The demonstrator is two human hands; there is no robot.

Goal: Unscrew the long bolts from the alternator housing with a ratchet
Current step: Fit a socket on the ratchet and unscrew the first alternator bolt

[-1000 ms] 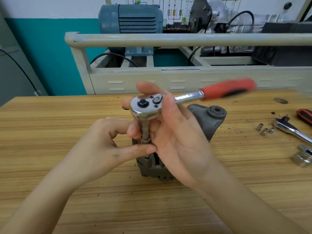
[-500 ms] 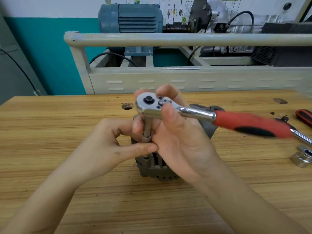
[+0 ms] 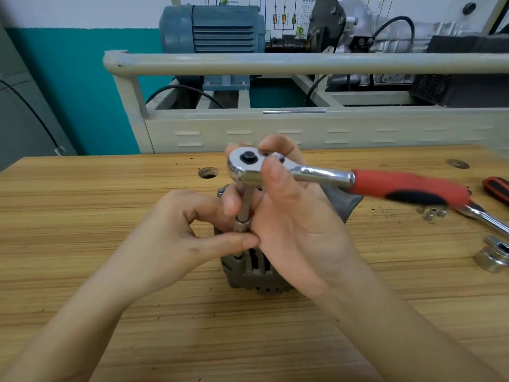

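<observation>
2 hands work on the alternator housing [image 3: 249, 274], which stands in the middle of the wooden table [image 3: 82, 216]. The left hand [image 3: 176, 230] pinches the socket [image 3: 242, 224] steady on a bolt. The right hand [image 3: 292, 216] grips the ratchet [image 3: 330, 177] by its head. This looks like the loosening step. Next the red handle needs another swing.

Person, head-camera view: left hand [image 3: 176, 238] and right hand [image 3: 297, 230], both bare, no gloves, rings or watch. Forearms bare to the frame edge; no sleeve visible. Short, unpainted nails. Small dark smudge on left hand.
</observation>
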